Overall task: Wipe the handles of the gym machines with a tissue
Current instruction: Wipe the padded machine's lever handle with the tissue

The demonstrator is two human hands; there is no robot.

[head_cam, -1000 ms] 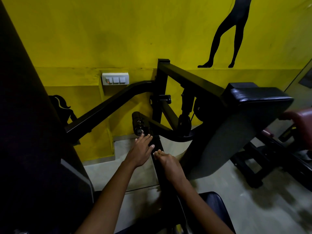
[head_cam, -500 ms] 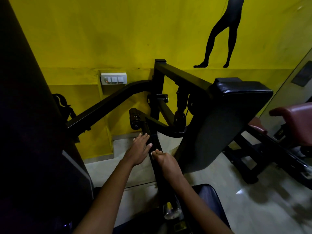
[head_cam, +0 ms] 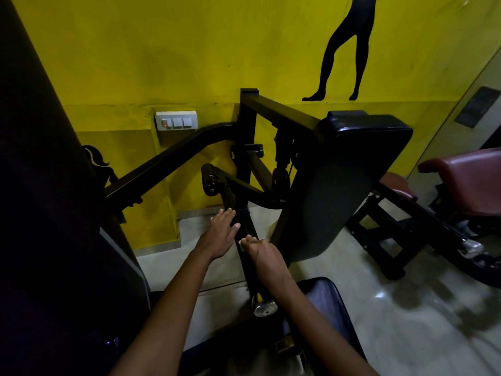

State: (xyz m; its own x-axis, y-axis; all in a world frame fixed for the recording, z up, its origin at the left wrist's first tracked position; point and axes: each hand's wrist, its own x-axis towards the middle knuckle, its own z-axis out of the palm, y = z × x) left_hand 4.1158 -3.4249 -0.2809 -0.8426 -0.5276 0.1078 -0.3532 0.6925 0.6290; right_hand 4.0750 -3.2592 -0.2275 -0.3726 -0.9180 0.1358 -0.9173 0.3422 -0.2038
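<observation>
Here, two hands, left hand (head_cam: 219, 234), right hand (head_cam: 261, 252), one handle (head_cam: 245, 248)

- The far wall (head_cam: 168, 50) is showing bright yellow, with black leg silhouettes (head_cam: 343, 50) painted at upper right.
- The switch plate (head_cam: 176, 122) is showing white, one small red light glowing at its left.
- The machine frame (head_cam: 173, 156) and its pad (head_cam: 366, 137) are showing black.
- The right-hand seat (head_cam: 466, 172) is showing maroon.
- The floor (head_cam: 406, 321) is gleaming pale grey.
- The near bar end cap (head_cam: 264, 308) is shining silver.
</observation>
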